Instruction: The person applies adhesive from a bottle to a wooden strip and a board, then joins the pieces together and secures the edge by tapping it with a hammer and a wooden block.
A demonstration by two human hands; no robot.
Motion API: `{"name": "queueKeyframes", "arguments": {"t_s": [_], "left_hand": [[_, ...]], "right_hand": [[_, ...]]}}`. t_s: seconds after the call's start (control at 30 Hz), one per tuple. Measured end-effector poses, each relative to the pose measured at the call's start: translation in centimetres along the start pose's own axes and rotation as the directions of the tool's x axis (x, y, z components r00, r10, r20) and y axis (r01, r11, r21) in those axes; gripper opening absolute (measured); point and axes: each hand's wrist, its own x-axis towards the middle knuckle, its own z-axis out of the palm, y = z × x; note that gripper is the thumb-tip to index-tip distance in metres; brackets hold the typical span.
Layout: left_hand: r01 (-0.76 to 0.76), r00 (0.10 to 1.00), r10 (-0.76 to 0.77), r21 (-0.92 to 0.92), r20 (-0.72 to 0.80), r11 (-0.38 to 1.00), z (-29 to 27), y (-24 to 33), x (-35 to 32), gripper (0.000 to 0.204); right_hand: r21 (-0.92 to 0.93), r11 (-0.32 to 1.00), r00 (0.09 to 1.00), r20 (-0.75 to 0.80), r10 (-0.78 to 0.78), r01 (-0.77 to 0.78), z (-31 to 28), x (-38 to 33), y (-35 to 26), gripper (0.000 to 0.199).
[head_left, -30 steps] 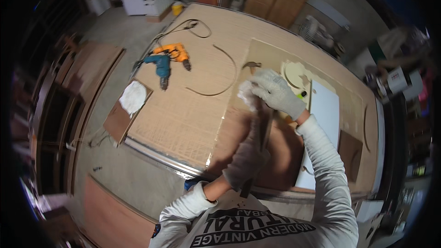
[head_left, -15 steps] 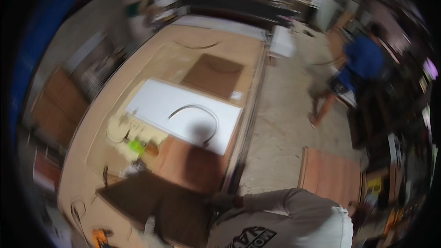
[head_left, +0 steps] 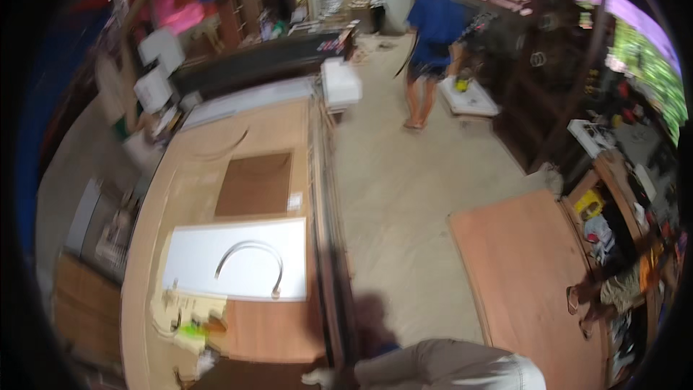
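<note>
A dark brown board [head_left: 263,375] lies at the lower edge of the view, over the near part of a long worktable [head_left: 137,303]; most of it is cut off. My right hand [head_left: 317,376], in a pale glove, is closed at the board's right end, slightly blurred. Its grey-sleeved arm comes in from the lower right. My left hand is out of view. Beyond the board lie a reddish-brown panel [head_left: 274,328] and a white panel [head_left: 184,256] with a curved strip [head_left: 249,244] on it. A bright green item [head_left: 192,330] rests on pale yellow scraps to the left.
Another brown board [head_left: 253,184] lies farther up the table. A large wooden panel [head_left: 527,267] is on the right, near another person's legs [head_left: 595,303]. A person in a blue shirt [head_left: 437,25] stands on the concrete floor [head_left: 390,180], near a low white-topped piece [head_left: 469,99].
My view has swung right and up, so the table sits farther left. The dark brown board and right hand appear lower, and my left hand has left view. The blue-shirted person now stands upright.
</note>
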Motion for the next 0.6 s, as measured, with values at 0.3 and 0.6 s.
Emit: {"name": "queueKeyframes", "arguments": {"t_s": [0.3,0.6], "left_hand": [[-0.115,0.966,0.097,-0.061,-0.241,0.992,-16.0,-1.4,-1.5,0.02],[-0.143,0.96,0.127,-0.048,-0.25,0.989,-11.8,-0.4,-2.9,0.036]], "right_hand": [[0.93,0.277,0.895,0.101,0.434,-0.24,3.7,-6.5,-17.4,0.037],[0.917,0.243,0.862,0.17,0.478,-0.316,1.3,-7.5,-18.5,0.048]]}}
